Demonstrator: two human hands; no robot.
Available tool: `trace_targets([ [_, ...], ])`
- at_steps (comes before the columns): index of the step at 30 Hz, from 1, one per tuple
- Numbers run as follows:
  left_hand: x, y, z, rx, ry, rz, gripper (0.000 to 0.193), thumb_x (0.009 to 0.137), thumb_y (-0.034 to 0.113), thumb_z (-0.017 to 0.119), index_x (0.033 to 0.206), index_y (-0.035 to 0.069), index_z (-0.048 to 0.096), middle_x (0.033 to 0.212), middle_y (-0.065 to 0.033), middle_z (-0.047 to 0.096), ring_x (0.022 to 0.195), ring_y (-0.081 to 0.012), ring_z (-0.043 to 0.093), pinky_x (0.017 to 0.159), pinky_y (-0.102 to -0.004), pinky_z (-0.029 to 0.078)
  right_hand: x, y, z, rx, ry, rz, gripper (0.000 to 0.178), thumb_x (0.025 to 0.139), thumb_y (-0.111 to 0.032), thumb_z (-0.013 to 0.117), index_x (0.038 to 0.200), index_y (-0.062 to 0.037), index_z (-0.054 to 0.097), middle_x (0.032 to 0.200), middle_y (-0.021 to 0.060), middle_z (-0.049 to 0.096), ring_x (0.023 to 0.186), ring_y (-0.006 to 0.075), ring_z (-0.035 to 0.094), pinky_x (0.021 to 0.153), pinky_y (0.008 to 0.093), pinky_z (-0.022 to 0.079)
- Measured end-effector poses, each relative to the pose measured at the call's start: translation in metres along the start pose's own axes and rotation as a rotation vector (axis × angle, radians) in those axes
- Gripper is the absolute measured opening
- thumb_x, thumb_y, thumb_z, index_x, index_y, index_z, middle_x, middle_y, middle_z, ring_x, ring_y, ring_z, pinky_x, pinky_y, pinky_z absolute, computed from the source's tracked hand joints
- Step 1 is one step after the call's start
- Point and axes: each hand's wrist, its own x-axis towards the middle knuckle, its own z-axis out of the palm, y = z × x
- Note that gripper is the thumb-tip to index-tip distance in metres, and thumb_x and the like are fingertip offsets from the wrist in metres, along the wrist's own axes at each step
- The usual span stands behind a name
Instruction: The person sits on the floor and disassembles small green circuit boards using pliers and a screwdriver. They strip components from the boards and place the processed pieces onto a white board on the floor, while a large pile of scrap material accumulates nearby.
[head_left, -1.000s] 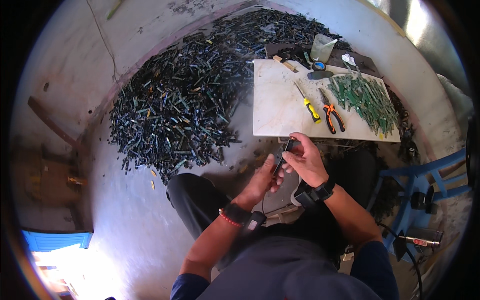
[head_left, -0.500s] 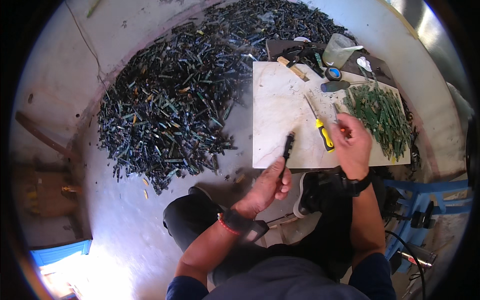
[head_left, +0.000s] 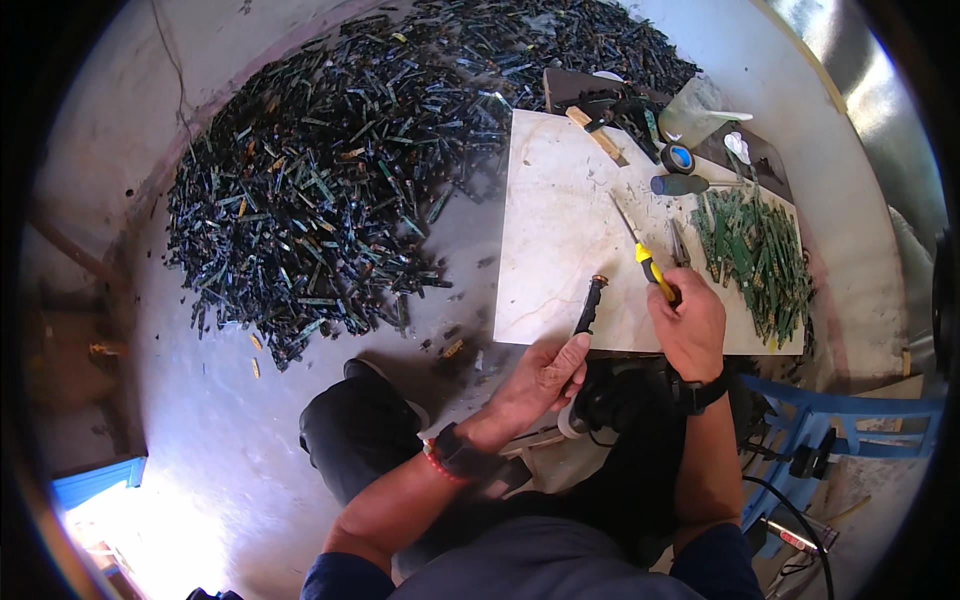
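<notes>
My left hand point(head_left: 548, 378) is closed round a slim black stick-like piece point(head_left: 591, 306) with notched sides and a brass-coloured end. That piece points up over the near edge of a white board point(head_left: 555, 220). At the board's near right, my right hand point(head_left: 690, 328) is closed on the black-and-yellow handle of a screwdriver point(head_left: 645, 258), whose thin shaft points away from me. Just beyond my right fingers lies a grey metal tool point(head_left: 680, 243), partly hidden by the hand. To its right is a heap of green circuit-board strips point(head_left: 755, 262).
A big pile of dark strips point(head_left: 320, 190) covers the floor at left and back. Toward the board's far end are a dark-handled screwdriver point(head_left: 680, 185), a tape roll point(head_left: 677, 158), a wooden strip point(head_left: 597, 137) and a clear plastic cup point(head_left: 690, 115). Blue plastic furniture point(head_left: 840, 415) stands at right.
My right hand has come down onto the yellow screwdriver's handle and grips it. The grey metal tool now lies just beyond its fingers. My left hand still holds the black piece.
</notes>
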Motion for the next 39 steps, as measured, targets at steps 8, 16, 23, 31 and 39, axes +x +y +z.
trace_targets([
  [8, -0.001, -0.007, -0.001, 0.004, 0.010, -0.006, 0.051, 0.092, 0.052, 0.052, 0.068, 0.006, 0.049, 0.060, -0.0002, 0.044, 0.049, -0.0081, 0.037, 0.045, -0.0226, 0.030, -0.005, -0.023, -0.027, 0.783, 0.023, 0.053, 0.013, 0.091, -0.008, 0.057, 0.103, -0.0020, 0.058, 0.071, -0.0033, 0.050, 0.060, 0.0032, 0.043, 0.053, 0.0185, 0.034],
  [16, -0.001, -0.005, -0.003, -0.094, -0.018, -0.043, 0.050, 0.091, 0.052, 0.053, 0.068, 0.007, 0.048, 0.060, -0.0001, 0.042, 0.049, -0.0080, 0.036, 0.045, -0.0225, 0.029, -0.015, -0.031, -0.040, 0.952, 0.306, 0.048, 0.014, 0.086, -0.010, 0.062, 0.084, -0.0017, 0.052, 0.071, 0.0001, 0.049, 0.053, 0.0054, 0.043, 0.048, 0.0199, 0.034],
  [23, 0.000, -0.008, -0.003, -0.108, -0.007, -0.050, 0.050, 0.089, 0.052, 0.056, 0.068, 0.007, 0.048, 0.061, -0.0005, 0.043, 0.049, -0.0078, 0.035, 0.044, -0.0216, 0.028, -0.029, -0.027, -0.043, 0.624, 0.291, -0.063, 0.014, 0.082, -0.009, 0.066, 0.081, -0.0002, 0.055, 0.070, 0.0006, 0.052, 0.062, 0.0062, 0.041, 0.057, 0.0199, 0.035],
  [31, 0.000, -0.009, -0.002, -0.119, -0.016, -0.042, 0.051, 0.089, 0.054, 0.055, 0.069, 0.008, 0.048, 0.061, -0.0004, 0.044, 0.049, -0.0077, 0.037, 0.044, -0.0215, 0.028, -0.032, -0.028, -0.040, 0.586, 0.225, -0.139, 0.013, 0.080, -0.007, 0.065, 0.079, 0.0000, 0.054, 0.068, 0.0009, 0.052, 0.061, 0.0065, 0.042, 0.055, 0.0207, 0.036],
  [39, 0.000, -0.010, -0.004, -0.099, -0.014, -0.042, 0.048, 0.093, 0.049, 0.051, 0.068, 0.008, 0.049, 0.060, 0.0001, 0.045, 0.048, -0.0074, 0.038, 0.044, -0.0216, 0.028, -0.025, -0.036, -0.044, 0.501, 0.062, -0.221, 0.011, 0.078, -0.004, 0.065, 0.083, 0.0001, 0.055, 0.068, 0.0042, 0.056, 0.058, 0.0083, 0.047, 0.054, 0.0227, 0.040],
])
